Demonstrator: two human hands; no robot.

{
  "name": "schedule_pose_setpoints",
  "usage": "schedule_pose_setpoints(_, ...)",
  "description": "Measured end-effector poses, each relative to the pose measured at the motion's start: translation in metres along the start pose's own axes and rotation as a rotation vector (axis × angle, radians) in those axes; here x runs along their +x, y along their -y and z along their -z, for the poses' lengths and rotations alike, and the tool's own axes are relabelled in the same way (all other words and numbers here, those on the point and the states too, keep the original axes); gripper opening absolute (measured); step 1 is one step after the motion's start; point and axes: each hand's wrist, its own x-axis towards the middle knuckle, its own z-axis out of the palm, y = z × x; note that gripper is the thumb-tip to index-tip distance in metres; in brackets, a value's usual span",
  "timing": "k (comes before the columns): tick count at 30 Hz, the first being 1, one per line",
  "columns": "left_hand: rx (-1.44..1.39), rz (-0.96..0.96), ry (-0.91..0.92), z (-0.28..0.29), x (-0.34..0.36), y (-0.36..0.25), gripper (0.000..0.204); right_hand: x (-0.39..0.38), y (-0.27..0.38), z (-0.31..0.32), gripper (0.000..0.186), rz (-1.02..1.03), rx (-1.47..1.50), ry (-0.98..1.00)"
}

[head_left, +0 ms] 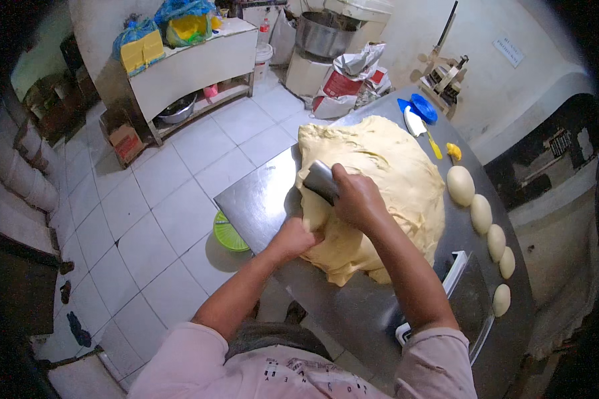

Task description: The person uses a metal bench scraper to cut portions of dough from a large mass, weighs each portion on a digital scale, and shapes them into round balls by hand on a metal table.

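A large, soft mass of pale yellow dough (393,166) spreads over the metal table (259,193). My right hand (358,199) grips a metal dough scraper (321,181), whose blade is against the left side of the dough. Closer to me, my left hand (291,239) is closed on the dough's near left edge, its fingertips partly hidden in the folds. Along the table's right side sit several smooth dough balls (460,185) in a row.
Beyond the dough lie a white spatula with a yellow handle (415,123), a blue lid (422,108) and a yellow lump (454,151). A scale-like device (469,292) stands near right. A green basket (229,233) is below the table's left edge. Sacks (343,83) and a mixer bowl (325,34) stand behind.
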Motion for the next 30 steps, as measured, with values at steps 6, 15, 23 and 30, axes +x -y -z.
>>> schedule_pose_setpoints(6, -0.011, 0.026, 0.111, 0.0, -0.05, -0.002, 0.053, 0.023, 0.015, -0.031, 0.026, 0.031, -0.036, -0.086)
schedule_pose_setpoints(15, 0.049, -0.012, -0.109, 0.052, -0.189, 0.007, 0.077, -0.036, -0.017, -0.026, 0.043, -0.074, 0.331, -0.426)
schedule_pose_setpoints(23, 0.902, -0.649, -0.104, 0.046, -0.052, -0.032, 0.123, -0.194, -0.053, 0.043, 0.041, -0.274, 0.331, -0.639)
schedule_pose_setpoints(30, 0.918, -0.261, 0.352, -0.022, 0.004, -0.081, 0.081, -0.179, -0.037, 0.019, 0.039, -0.209, 0.156, -0.415)
